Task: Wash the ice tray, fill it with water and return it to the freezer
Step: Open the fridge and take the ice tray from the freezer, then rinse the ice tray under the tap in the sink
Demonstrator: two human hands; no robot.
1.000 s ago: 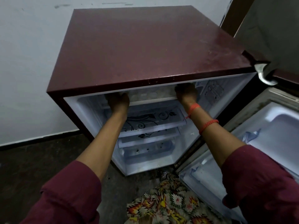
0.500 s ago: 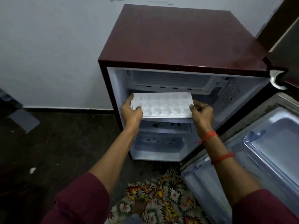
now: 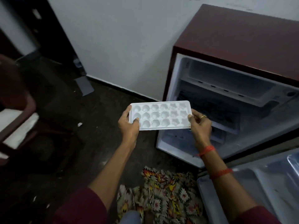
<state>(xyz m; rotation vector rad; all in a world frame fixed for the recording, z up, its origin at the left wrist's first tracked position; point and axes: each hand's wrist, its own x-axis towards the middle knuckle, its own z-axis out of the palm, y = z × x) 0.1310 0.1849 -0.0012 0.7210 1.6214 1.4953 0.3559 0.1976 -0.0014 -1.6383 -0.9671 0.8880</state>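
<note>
A white ice tray with several shaped cups is held level in the air, in front of and left of the open fridge. My left hand grips its left end, thumb on top. My right hand pinches its right end, a ring on one finger. The small maroon fridge stands at the right with its freezer compartment open at the top. Whether the cups hold ice or water cannot be told.
The fridge door hangs open at lower right. A dark floor spreads left, with a wooden chair at the far left. A white wall runs behind. Patterned cloth lies below my arms.
Both hands have pulled the tray out of the freezer and carried it left, away from the fridge. The view has swung left, showing floor and a chair.
</note>
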